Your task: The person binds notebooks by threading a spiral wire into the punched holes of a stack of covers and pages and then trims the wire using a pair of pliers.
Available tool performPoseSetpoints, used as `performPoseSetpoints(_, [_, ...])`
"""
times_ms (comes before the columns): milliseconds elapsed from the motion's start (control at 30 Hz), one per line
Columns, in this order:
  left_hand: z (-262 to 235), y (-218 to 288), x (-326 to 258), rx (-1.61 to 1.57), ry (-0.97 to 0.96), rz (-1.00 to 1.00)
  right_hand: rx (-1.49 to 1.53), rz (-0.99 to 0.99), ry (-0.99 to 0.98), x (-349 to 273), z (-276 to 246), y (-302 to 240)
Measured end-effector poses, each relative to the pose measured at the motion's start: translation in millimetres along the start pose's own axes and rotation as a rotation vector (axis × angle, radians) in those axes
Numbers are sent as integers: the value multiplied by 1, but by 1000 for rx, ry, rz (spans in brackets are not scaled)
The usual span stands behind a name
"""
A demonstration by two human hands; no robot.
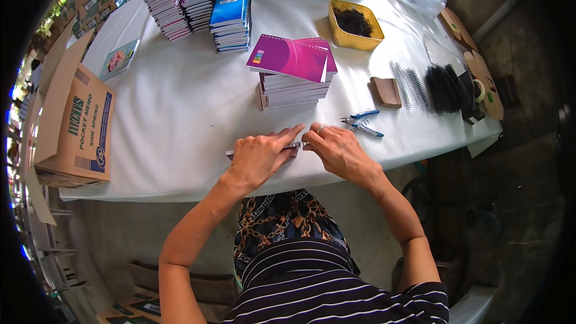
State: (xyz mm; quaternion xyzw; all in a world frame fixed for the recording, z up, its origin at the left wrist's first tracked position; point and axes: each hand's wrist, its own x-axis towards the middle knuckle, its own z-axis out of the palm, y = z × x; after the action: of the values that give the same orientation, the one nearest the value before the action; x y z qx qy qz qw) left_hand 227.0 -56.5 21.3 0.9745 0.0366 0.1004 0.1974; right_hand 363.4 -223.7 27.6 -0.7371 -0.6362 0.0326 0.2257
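Note:
My left hand lies flat on a small notebook at the near edge of the white table, covering most of it. My right hand pinches the notebook's metal spiral binding at its right end, fingertips meeting those of the left hand. Blue-handled pliers lie just beyond my right hand. A stack of notebooks with magenta covers stands behind both hands.
Taller piles of blue, pink and red notebooks stand at the back left. A yellow tray holds dark bits. Black and silver spiral coils and a brown block lie at right. An open cardboard box sits at left.

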Motion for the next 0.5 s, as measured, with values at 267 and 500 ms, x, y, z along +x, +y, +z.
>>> performPoseSetpoints(267, [-10, -5, -4, 62, -213, 72, 202, 149, -17, 2, -15, 27])
performPoseSetpoints(500, [-9, -4, -7, 10, -195, 120, -236, 961, 26, -38, -46, 217])
